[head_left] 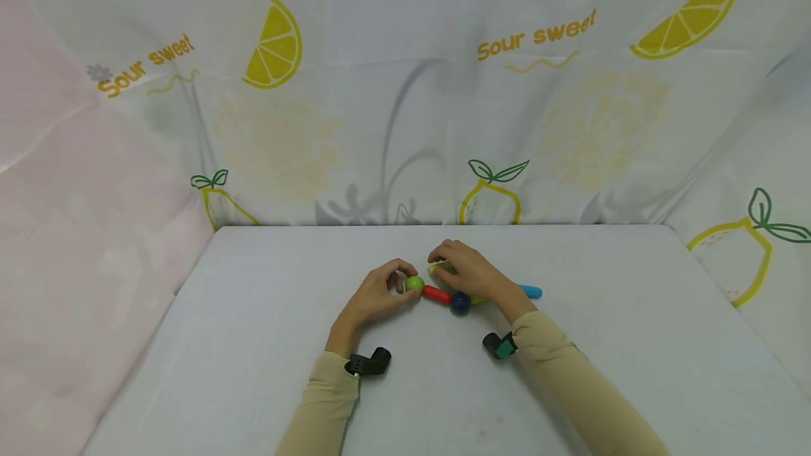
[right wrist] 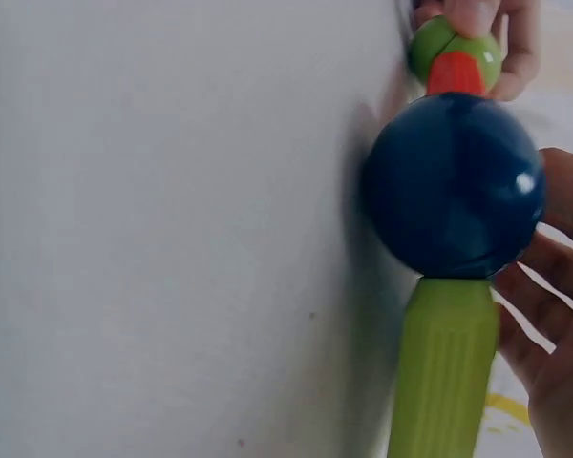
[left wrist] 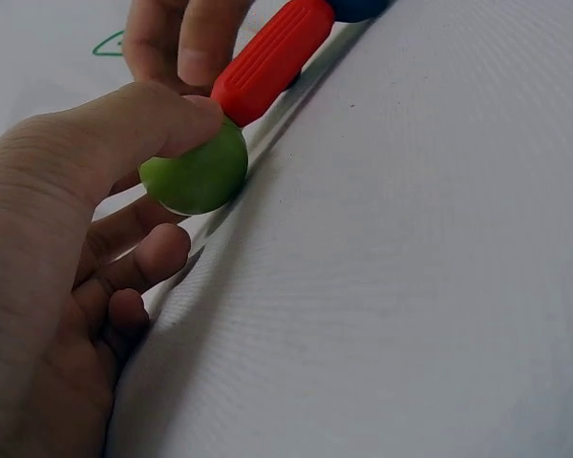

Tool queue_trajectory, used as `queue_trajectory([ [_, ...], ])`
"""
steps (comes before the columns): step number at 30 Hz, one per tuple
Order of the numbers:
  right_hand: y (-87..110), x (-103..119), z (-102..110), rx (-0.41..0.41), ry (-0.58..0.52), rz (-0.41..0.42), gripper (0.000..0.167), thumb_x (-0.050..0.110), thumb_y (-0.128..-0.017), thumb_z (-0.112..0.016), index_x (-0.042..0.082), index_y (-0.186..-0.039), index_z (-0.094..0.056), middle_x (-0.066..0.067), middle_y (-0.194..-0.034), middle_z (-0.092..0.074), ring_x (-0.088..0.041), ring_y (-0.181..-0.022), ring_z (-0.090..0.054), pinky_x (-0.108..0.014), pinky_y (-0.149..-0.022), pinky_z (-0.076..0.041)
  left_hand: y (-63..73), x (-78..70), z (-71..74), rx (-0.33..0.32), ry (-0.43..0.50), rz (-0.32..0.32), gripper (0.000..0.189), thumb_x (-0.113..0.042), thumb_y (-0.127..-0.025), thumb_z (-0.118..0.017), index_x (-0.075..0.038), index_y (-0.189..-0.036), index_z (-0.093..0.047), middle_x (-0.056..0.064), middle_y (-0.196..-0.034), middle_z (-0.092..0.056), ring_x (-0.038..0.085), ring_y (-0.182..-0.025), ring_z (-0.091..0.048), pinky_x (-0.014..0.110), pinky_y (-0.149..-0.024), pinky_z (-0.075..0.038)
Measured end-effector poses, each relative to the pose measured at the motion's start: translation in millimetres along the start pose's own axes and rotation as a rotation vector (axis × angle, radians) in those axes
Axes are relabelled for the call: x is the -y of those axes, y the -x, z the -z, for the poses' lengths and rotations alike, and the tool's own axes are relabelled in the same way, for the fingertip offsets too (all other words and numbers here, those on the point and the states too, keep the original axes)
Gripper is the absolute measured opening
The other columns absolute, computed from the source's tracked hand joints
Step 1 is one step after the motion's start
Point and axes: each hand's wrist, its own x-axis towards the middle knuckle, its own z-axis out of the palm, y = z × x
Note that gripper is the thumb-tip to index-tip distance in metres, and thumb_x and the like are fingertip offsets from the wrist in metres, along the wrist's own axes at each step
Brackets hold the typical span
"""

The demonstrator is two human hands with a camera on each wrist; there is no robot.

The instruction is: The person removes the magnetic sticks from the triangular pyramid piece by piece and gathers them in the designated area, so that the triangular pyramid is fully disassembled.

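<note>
My left hand (head_left: 378, 294) pinches a green ball (left wrist: 196, 172) between thumb and fingers. A red ribbed rod (left wrist: 272, 62) runs from that ball to a dark blue ball (right wrist: 454, 186). From the blue ball a green ribbed rod (right wrist: 444, 367) continues under the right forearm in the head view. My right hand (head_left: 470, 271) is just beyond this chain, its thumb and fingers around a light green piece (head_left: 438, 267), partly covered by the fingers. The right wrist view shows the right hand's fingers behind the blue ball but not that piece.
A blue rod (head_left: 531, 291) lies right of the right wrist, its near end hidden by the arm. The white table (head_left: 253, 343) reaches back to a lemon-printed cloth (head_left: 393, 125). A black wrist camera (head_left: 379, 361) sits on the left wrist.
</note>
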Motion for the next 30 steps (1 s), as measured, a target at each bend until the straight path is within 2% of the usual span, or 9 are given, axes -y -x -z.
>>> queue_trajectory([
  [6,19.8,11.0,1.1,-0.098,-0.056,0.015,0.018,0.017,-0.092,-0.061,0.01,-0.108,-0.063,-0.001,-0.104,-0.062,-0.018,-0.101,-0.058,-0.037,-0.089,-0.048,-1.0,-1.6,-0.5,0.021,-0.017,0.015,0.027,-0.028,-0.08,-0.076,-0.024,-0.103,-0.062,-0.007,-0.088,-0.061,0.009,-0.074,-0.053,0.023,-0.068,-0.042],
  [13,40.5,22.2,-5.3,-0.088,-0.054,-0.023,0.02,0.021,-0.093,-0.061,0.011,-0.109,-0.063,0.001,-0.102,-0.063,-0.013,-0.096,-0.061,-0.032,-0.084,-0.051,-1.0,-3.0,-1.6,0.023,-0.02,0.006,0.027,-0.027,-0.08,-0.076,-0.023,-0.103,-0.062,-0.006,-0.09,-0.063,0.01,-0.077,-0.055,0.024,-0.071,-0.044],
  [17,44.0,25.3,-12.4,-0.15,0.024,0.013,0.019,0.019,-0.09,-0.065,0.011,-0.107,-0.064,0.002,-0.096,-0.064,-0.011,-0.087,-0.06,-0.031,-0.08,-0.05,-1.0,-2.5,-3.1,0.028,-0.027,-0.001,0.028,-0.026,-0.08,-0.076,-0.023,-0.103,-0.062,-0.008,-0.092,-0.063,0.009,-0.078,-0.056,0.023,-0.072,-0.044],
  [20,46.5,26.4,-16.4,-0.18,0.054,-0.007,0.02,0.019,-0.088,-0.066,0.012,-0.108,-0.065,0.003,-0.095,-0.064,-0.011,-0.085,-0.059,-0.035,-0.081,-0.046,-1.3,-1.2,-4.7,0.034,-0.024,-0.004,0.028,-0.027,-0.079,-0.077,-0.024,-0.103,-0.062,-0.008,-0.092,-0.062,0.009,-0.079,-0.055,0.024,-0.072,-0.044],
  [24,50.1,26.9,-19.1,-0.19,0.057,-0.055,0.02,0.02,-0.088,-0.067,0.014,-0.107,-0.064,0.004,-0.095,-0.063,-0.01,-0.087,-0.058,-0.038,-0.083,-0.044,-1.4,-1.0,-6.4,0.04,-0.015,-0.019,0.029,-0.028,-0.08,-0.076,-0.024,-0.104,-0.062,-0.007,-0.093,-0.063,0.01,-0.079,-0.055,0.026,-0.073,-0.044],
  [30,50.8,28.5,-19.7,-0.195,0.078,-0.069,0.02,0.021,-0.088,-0.067,0.014,-0.107,-0.065,0.003,-0.094,-0.063,-0.01,-0.083,-0.058,-0.035,-0.078,-0.046,-0.9,-3.7,-6.7,0.041,-0.012,-0.026,0.029,-0.027,-0.08,-0.076,-0.023,-0.104,-0.062,-0.007,-0.095,-0.063,0.009,-0.079,-0.055,0.025,-0.074,-0.044],
])
